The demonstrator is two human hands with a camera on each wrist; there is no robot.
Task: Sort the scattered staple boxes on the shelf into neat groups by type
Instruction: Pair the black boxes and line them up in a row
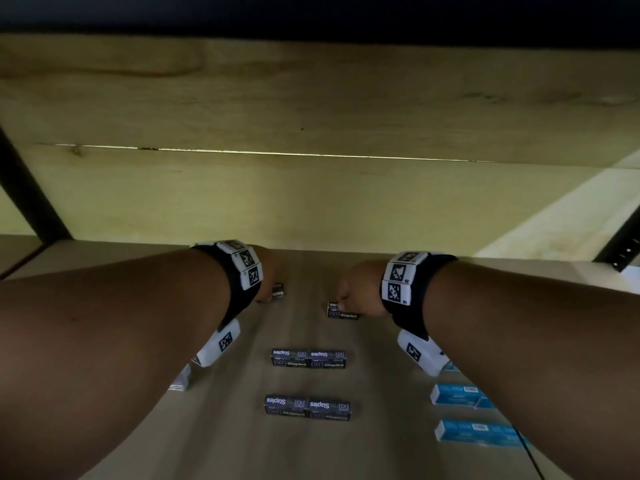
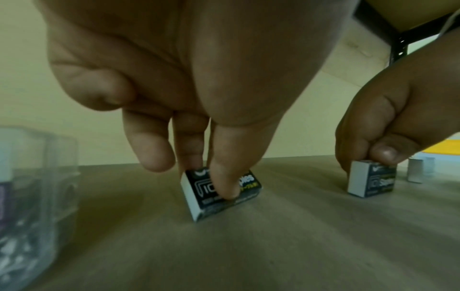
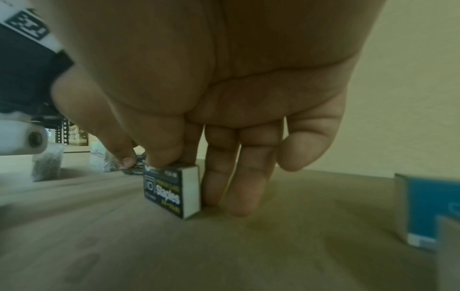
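**A:** 2 black staple boxes are in hand at the back of the shelf (image 1: 381, 341), 1 per hand. The left hand (image 2: 189, 82) has its thumb laid across the face of the left black box (image 2: 221, 194) with a fingertip behind the top edge, so it pinches it, and that box sits tilted on the wood. The right hand (image 3: 224, 94) pinches the top of the right black box (image 3: 171, 189) between thumb and forefinger, the other fingers straight down beside its white end, touching the shelf.

**B:** And the sorted ones?

**A:** Nearer the person, 2 rows of 2 black boxes lie end to end: the middle pair (image 1: 308, 358) and the front pair (image 1: 307, 407). Blue boxes (image 1: 457, 394) lie in their own group to the right.

**B:** What could spoil it?

**A:** Both grips look light, fingertips only. The left box is already canted; if the thumb slides on the glossy face it may flip or skid away. The 2 held boxes are well apart, so bringing them together as a third pair risks 1 arriving skewed and leaving a crooked row.

**B:** Anything near the arms?

**A:** Yes. The forearms pass close over the finished groups, and the right wrist unit hangs near the blue boxes; a low pull back could knock them askew. A clear container (image 2: 37, 196) stands left of the left hand, and I cannot tell what it holds.
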